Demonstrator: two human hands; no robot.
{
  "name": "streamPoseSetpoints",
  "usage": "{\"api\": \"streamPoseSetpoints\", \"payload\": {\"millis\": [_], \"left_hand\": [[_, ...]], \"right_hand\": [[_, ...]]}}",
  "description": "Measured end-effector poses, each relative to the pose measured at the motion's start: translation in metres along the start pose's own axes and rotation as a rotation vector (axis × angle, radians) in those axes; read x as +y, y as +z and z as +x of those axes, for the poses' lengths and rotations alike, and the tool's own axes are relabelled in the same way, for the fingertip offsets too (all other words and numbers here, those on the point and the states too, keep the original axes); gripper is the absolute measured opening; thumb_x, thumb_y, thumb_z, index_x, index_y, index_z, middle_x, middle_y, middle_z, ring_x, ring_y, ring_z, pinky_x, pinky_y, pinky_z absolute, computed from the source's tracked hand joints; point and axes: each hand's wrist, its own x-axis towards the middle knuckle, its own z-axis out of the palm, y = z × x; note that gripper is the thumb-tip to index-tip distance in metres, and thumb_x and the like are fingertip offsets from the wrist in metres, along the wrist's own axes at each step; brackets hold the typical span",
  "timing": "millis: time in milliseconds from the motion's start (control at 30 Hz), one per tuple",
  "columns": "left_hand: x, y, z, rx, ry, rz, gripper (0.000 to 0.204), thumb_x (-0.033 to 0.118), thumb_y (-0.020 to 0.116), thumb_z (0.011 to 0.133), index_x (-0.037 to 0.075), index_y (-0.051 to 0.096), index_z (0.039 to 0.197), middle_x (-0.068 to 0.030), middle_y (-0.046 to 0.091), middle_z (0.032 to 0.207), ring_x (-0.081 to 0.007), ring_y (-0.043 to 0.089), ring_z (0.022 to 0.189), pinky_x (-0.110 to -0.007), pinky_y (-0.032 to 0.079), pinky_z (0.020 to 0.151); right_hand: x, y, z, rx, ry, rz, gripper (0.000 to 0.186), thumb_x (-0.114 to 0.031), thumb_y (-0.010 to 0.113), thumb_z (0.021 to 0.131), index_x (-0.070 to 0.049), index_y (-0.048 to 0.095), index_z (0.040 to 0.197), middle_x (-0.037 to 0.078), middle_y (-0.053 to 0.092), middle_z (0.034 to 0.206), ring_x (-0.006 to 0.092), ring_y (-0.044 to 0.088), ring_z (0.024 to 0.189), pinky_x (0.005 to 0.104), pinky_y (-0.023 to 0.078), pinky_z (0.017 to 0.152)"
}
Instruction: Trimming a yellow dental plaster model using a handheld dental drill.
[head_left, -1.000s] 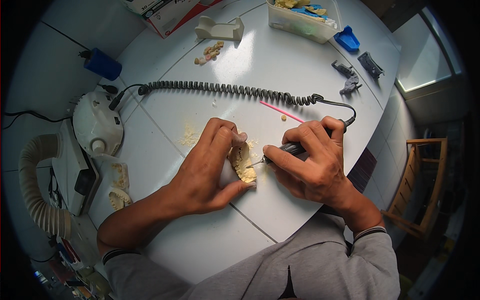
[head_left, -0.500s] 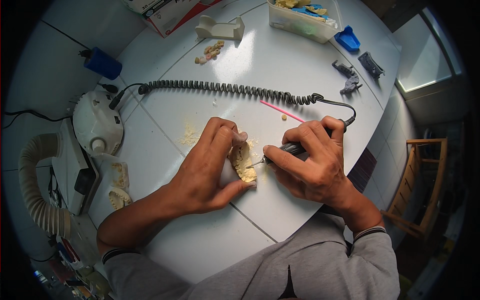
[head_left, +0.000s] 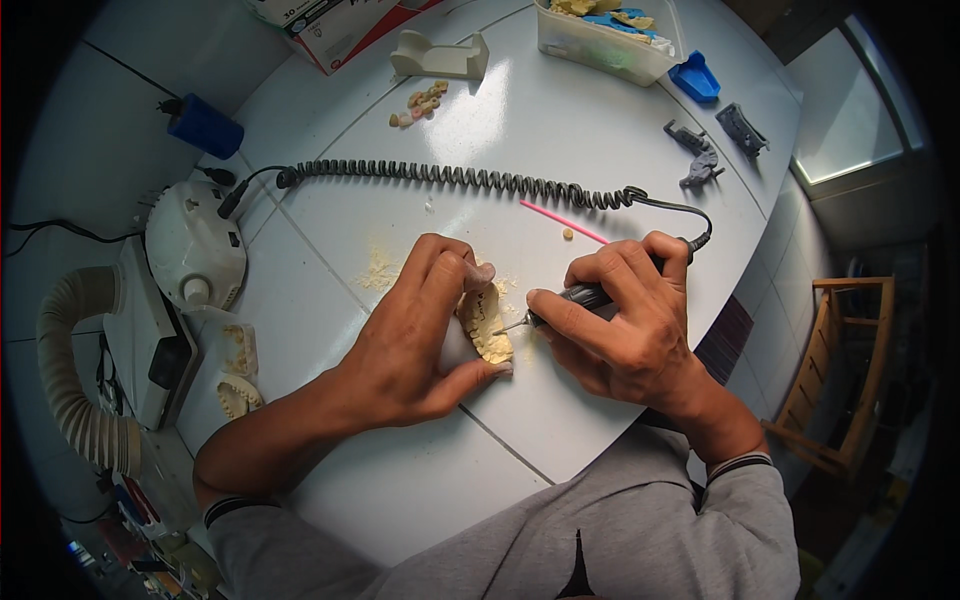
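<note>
A pale yellow plaster dental model (head_left: pixel 486 325) stands tilted in the middle of the table. My left hand (head_left: pixel 415 325) is closed on it, fingers at its far end and thumb at its near end. In my right hand (head_left: pixel 630 325) is a black rotary handpiece (head_left: pixel 585 297), gripped like a pen. Its thin metal bur (head_left: pixel 515 326) points left and reaches the model's right side. Yellow plaster dust (head_left: pixel 380 270) lies around the model. A coiled black cord (head_left: pixel 450 176) runs from the handpiece's back end to a white control unit (head_left: pixel 197 248) on the left.
A pink stick (head_left: pixel 562 221) and a small tan piece (head_left: pixel 568 235) lie beyond my right hand. Farther back are grey printed parts (head_left: pixel 697 157), a plastic tub (head_left: pixel 605 50) and several tooth-like pieces (head_left: pixel 420 104). Another dental model (head_left: pixel 238 397) and a ribbed hose (head_left: pixel 75 350) are at left.
</note>
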Motion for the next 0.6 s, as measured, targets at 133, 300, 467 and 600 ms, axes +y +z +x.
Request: {"api": "streamPoseSetpoints", "payload": {"millis": [133,300,467,600], "left_hand": [[0.0012,-0.0013,-0.0001,-0.004,-0.003,-0.002,0.083,0.021,0.103,0.077,0.001,0.051,0.14,-0.0209,0.052,0.132,-0.0274,0.059,0.108,-0.039,0.052,0.083],[-0.0002,0.0001,-0.0005,-0.003,-0.005,-0.013,0.083,0.022,0.102,0.078,0.001,0.051,0.14,-0.0209,0.052,0.131,-0.0268,0.058,0.108,-0.039,0.052,0.083],[-0.0014,0.0006,-0.0004,0.011,0.019,0.004,0.084,0.023,0.102,0.078,0.001,0.051,0.141,-0.0212,0.052,0.132,-0.027,0.059,0.108,-0.039,0.052,0.082],[0.0003,-0.0005,-0.0008,-0.001,0.003,-0.001,0.084,0.024,0.102,0.079,0.001,0.051,0.141,-0.0215,0.052,0.132,-0.0276,0.059,0.108,-0.039,0.052,0.082]], "right_hand": [[0.0003,0.0001,0.0005,0.01,0.0,-0.009,0.033,-0.03,0.09,0.082,-0.026,0.083,0.114,-0.001,0.066,0.102,0.017,0.064,0.096,0.0451,0.032,0.099],[0.0001,0.0001,0.0002,0.005,-0.005,-0.005,0.033,-0.029,0.09,0.082,-0.026,0.083,0.114,-0.001,0.066,0.102,0.0171,0.064,0.096,0.045,0.031,0.098],[0.0011,0.0007,0.0003,0.007,-0.002,-0.002,0.033,-0.028,0.09,0.082,-0.025,0.083,0.113,-0.001,0.065,0.102,0.0173,0.064,0.095,0.045,0.031,0.098],[0.0002,-0.0006,0.0009,0.009,-0.005,0.002,0.033,-0.028,0.09,0.081,-0.025,0.083,0.113,-0.001,0.065,0.102,0.0174,0.063,0.095,0.0451,0.031,0.098]]}}
